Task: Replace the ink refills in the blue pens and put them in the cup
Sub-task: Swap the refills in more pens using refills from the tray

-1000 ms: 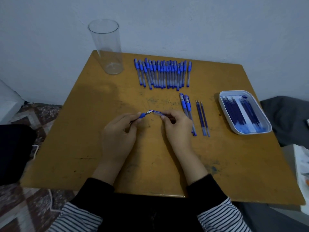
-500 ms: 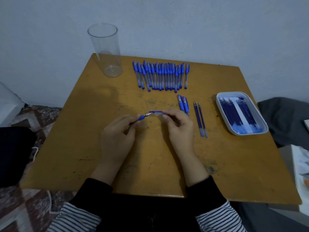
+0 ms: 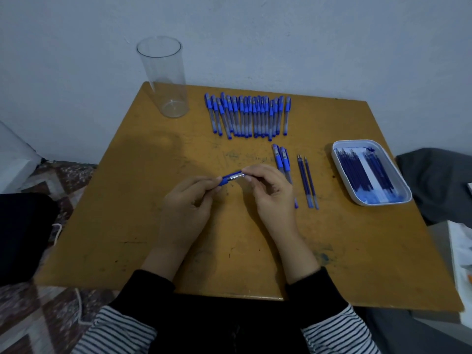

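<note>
We look down on a yellow-brown counter (image 3: 127,213). At its far left corner a clear cup (image 3: 163,80) stands upright. To its right, along the far edge, a row of pens (image 3: 247,116) lies side by side, blue caps pointing away from us. Near the middle, the left hand (image 3: 186,208) pinches the blue end of a pen (image 3: 231,178) between thumb and fingertips. The right hand (image 3: 274,198) curls its fingers round the pen's other end. Just right of that hand, and partly hidden by it, a pair of pens (image 3: 281,159) lies on the counter. Beside them lie two loose refills (image 3: 307,182), close together. Near the right edge a white tray (image 3: 356,141) holds many more refills (image 3: 357,172), dark blue.
</note>
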